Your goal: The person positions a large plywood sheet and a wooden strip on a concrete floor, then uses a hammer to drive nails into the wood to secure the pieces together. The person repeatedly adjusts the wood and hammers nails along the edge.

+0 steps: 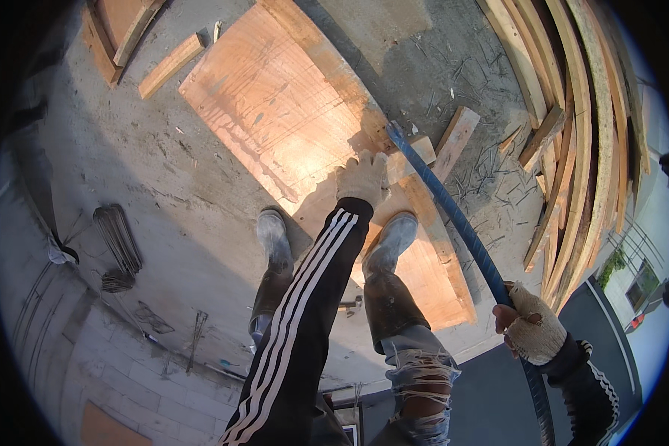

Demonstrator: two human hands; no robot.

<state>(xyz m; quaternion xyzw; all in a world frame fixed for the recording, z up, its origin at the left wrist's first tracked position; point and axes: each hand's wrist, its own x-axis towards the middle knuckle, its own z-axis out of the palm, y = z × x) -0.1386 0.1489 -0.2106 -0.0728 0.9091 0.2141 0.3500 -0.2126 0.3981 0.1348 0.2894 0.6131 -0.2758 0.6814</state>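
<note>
My right hand [531, 323], in a pale fingerless work glove, wraps round a long dark ribbed steel pry bar [464, 223] at the right. The bar slants up and left, and its narrow tip lies at the edge of a plywood panel [275, 97], near a short wood block [416, 156]. My left hand [361, 180], also gloved, reaches down over the panel beside that block with its fingers apart. Whether its fingertips press on the wood is hard to tell. A timber batten [327, 56] runs along the panel's right edge. One of my boots [395, 232] is on the panel.
Long timber lengths [583, 149] are piled at the right, with a short offcut [455, 141] nearer the panel. Nails [483, 167] litter the concrete floor there. Another batten piece [171, 65] lies at the upper left. A bundle of wire [117, 239] rests at the left.
</note>
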